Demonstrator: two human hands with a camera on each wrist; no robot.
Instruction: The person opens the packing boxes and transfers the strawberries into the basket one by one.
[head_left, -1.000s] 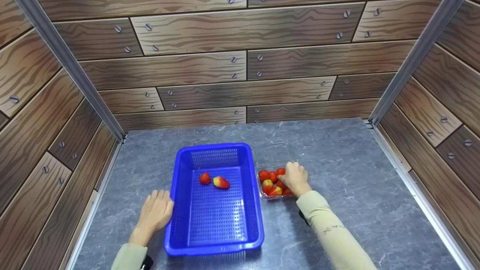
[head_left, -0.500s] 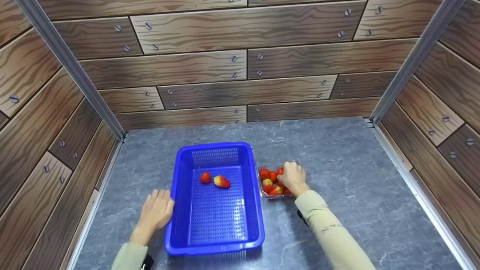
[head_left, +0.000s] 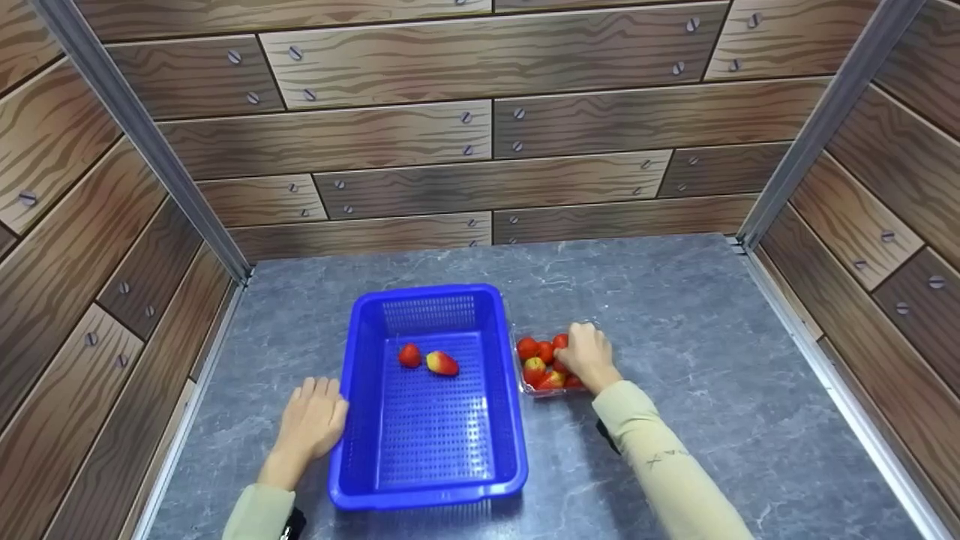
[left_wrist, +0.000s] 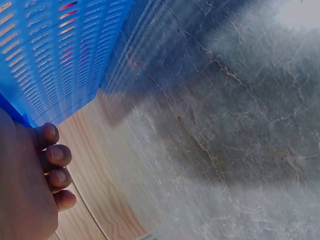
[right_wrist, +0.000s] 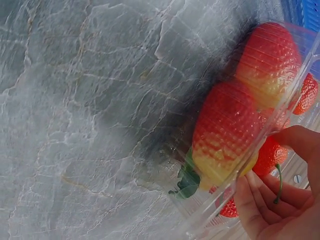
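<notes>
My left hand (head_left: 311, 420) grips the left rim of a blue slotted basket (head_left: 517, 450); its curled fingertips show below that rim in the left wrist view. Two strawberries lie inside the basket: a red one (head_left: 409, 355) and a red-yellow one (head_left: 442, 364). Just right of the basket stands a clear plastic punnet (head_left: 527, 390) filled with several red and red-yellow strawberries (head_left: 527, 347). My right hand (head_left: 589, 356) reaches into it from above. In the right wrist view, thumb and fingers pinch a small red strawberry (right_wrist: 270, 156) with a green stem.
A grey marbled tabletop (head_left: 712, 360) carries basket and punnet. Wood-patterned panels (head_left: 405, 135) wall it in at the back and both sides, with metal posts (head_left: 810, 150) at the rear corners. Metal rails run along the side edges.
Almost nothing differs. The right hand stays in the punnet with only a slight shift, the left hand stays on the basket, and both strawberries in the basket lie where they were.
</notes>
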